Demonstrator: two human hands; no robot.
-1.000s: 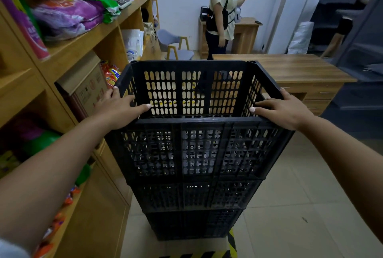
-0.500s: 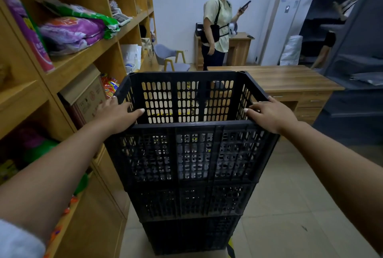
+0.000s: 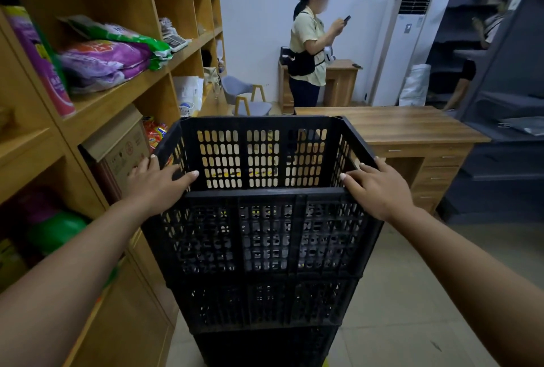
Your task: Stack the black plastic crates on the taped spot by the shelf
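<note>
Three black plastic crates stand stacked on the tiled floor, just beside the wooden shelf on the left. Head view only. Top crate sits upright, open mouth facing up, walls perforated with slots. Its long axis cannot be told with certainty from this angle; the near wall faces the camera squarely and the far wall faces the room. Middle and bottom crates line up beneath it, the bottom one cut off by the lower edge of the frame. A small yellow mark shows on the floor at the base of the stack; whether it is tape cannot be confirmed.

Left hand grips the near left corner of the top crate's rim, fingers wrapped over the outer side, thumb laid along the near rim. Right hand grips the near right corner likewise, fingers curled over the side rim, thumb pointing inward along the near edge. Both hands are clamped on the same crate.

Behind the stack stands a wooden counter. A person stands beyond it, holding a phone.
</note>
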